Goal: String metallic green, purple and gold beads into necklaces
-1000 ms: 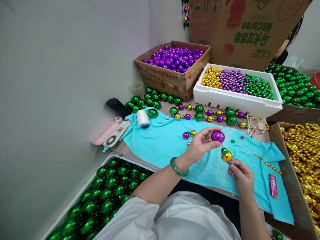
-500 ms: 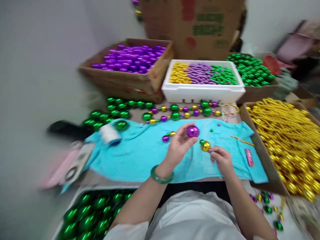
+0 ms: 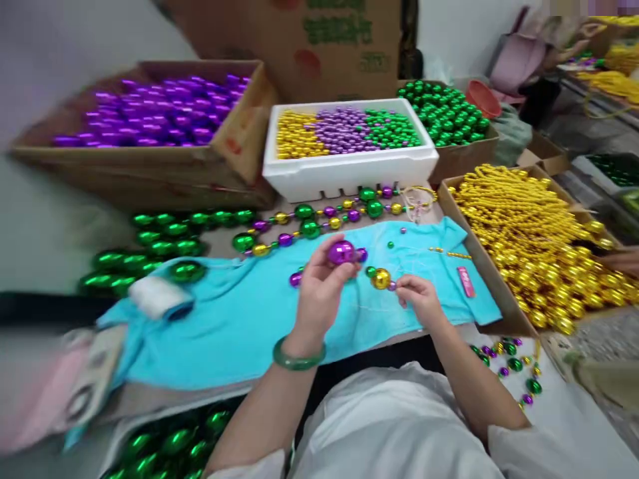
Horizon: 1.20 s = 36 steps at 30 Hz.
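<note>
Pale grey-brown, the flat worktop (image 3: 224,241) stretches before you, largely hidden by a wide, soft turquoise cloth (image 3: 239,332), whose nap probably stops round pieces from rolling off. Beyond its left part stands an open brown cardboard box of shiny purple balls (image 3: 150,174), and at its right end an open brown cardboard box of glossy gold beads (image 3: 499,293); they seem set around you so each colour is within reach. Between them, further back, a rectangular white foam tray (image 3: 349,173) carries gold, purple and green beads side by side, presumably to spare you sorting. Your left hand (image 3: 319,293) has its grip closed round a large, shiny purple ball (image 3: 342,252), raised over the cloth, perhaps so the ball can be turned freely. Your right hand (image 3: 419,299) has its grip pinched at the near end of a short row of green, gold and lilac beads (image 3: 381,279), just right of that ball, likely to stop them slipping apart; whether the fingertips press bead or thread is too small to tell. Smallest, a loose round green bead (image 3: 390,245) lies on the cloth beyond your hands, apart from both.
</note>
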Each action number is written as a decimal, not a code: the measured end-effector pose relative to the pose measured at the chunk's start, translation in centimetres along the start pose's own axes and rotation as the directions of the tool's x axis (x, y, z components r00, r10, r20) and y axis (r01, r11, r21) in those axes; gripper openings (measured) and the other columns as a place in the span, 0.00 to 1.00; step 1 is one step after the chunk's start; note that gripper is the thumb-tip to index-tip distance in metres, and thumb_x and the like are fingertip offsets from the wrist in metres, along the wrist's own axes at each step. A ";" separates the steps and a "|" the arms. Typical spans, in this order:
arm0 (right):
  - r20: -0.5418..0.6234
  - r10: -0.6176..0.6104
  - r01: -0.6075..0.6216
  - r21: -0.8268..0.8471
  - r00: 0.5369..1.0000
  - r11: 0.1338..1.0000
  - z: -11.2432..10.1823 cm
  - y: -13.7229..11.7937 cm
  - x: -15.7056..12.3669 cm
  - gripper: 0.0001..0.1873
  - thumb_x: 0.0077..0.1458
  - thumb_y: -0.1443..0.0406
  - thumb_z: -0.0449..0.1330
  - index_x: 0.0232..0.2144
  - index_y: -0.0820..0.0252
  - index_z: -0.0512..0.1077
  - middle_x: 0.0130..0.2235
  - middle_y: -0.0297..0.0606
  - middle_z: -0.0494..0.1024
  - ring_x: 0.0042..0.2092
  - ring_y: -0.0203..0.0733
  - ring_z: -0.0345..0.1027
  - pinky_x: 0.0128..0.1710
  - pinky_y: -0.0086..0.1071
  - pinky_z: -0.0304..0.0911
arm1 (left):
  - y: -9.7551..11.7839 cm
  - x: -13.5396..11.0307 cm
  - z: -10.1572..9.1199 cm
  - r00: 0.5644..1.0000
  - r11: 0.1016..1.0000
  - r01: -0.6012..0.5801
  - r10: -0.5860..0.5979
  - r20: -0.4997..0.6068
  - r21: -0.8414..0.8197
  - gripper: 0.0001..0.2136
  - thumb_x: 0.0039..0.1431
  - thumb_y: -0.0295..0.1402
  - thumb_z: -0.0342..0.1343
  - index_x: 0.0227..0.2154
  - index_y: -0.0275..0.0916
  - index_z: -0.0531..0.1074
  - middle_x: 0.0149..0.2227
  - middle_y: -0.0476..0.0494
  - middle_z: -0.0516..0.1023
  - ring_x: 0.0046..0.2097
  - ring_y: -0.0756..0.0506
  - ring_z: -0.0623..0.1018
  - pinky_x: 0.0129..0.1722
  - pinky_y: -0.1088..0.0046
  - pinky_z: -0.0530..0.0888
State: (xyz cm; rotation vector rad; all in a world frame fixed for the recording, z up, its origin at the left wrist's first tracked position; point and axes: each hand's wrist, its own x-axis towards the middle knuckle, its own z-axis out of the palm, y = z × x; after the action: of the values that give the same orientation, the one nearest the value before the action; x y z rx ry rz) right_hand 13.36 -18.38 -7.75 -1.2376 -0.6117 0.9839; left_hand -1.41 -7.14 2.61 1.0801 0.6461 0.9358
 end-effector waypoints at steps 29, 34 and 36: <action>0.157 -0.142 0.150 -0.037 0.977 0.988 -0.1 1.1 -0.4 0.04 0.53 0.69 0.63 0.31 0.57 0.77 0.29 0.33 0.70 0.24 0.30 0.63 0.20 0.27 0.56 | -0.3 -1.5 -1.6 0.998 0.978 -0.052 0.059 0.028 -0.204 0.23 0.48 0.31 0.68 0.49 0.43 0.72 0.37 0.48 0.75 0.40 0.50 0.76 0.41 0.76 0.73; 0.154 -0.197 0.214 -0.102 0.968 0.972 -0.8 1.0 -0.2 0.05 0.53 0.71 0.62 0.32 0.58 0.77 0.30 0.33 0.70 0.25 0.31 0.64 0.23 0.29 0.58 | 0.0 -1.2 -2.1 0.997 0.994 -0.069 0.073 0.039 -0.088 0.23 0.47 0.30 0.69 0.48 0.41 0.73 0.40 0.46 0.75 0.39 0.51 0.74 0.40 0.76 0.72; 0.148 -0.198 0.216 -0.113 0.969 0.970 -1.2 0.9 -0.1 0.05 0.53 0.71 0.62 0.32 0.57 0.77 0.30 0.33 0.70 0.26 0.31 0.64 0.24 0.30 0.58 | 0.2 -1.0 -2.3 0.997 0.994 -0.029 0.036 0.063 -0.110 0.21 0.47 0.31 0.68 0.47 0.40 0.74 0.39 0.45 0.75 0.38 0.51 0.74 0.40 0.75 0.72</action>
State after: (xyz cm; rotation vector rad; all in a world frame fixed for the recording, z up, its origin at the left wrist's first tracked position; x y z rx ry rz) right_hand 14.07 -19.04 -8.93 -1.1971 -0.9052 0.8680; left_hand -3.84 -6.97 2.01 1.0220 0.5202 0.9495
